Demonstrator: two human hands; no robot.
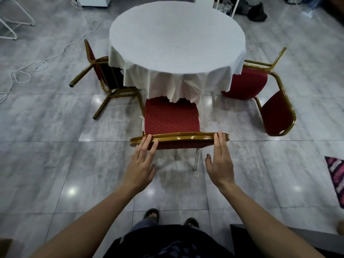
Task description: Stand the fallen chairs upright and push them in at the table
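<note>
A round table (pixel 176 40) under a white cloth stands ahead. An upright red chair (pixel 171 118) with a gold frame faces it, its seat front under the cloth's hem. My left hand (pixel 142 164) and my right hand (pixel 220 161) are both flat and open, fingertips touching the gold top rail of its back (pixel 182 137). A second red chair (pixel 104 75) lies tipped on the floor left of the table, legs pointing toward me. A third red chair (pixel 260 90) lies on its side to the right of the table.
A white cable (pixel 42 62) snakes over the grey tiled floor at left. A white wire frame (pixel 14 19) stands far left. A dark shoe (pixel 257 12) lies beyond the table. A striped cloth (pixel 337 175) lies at the right edge.
</note>
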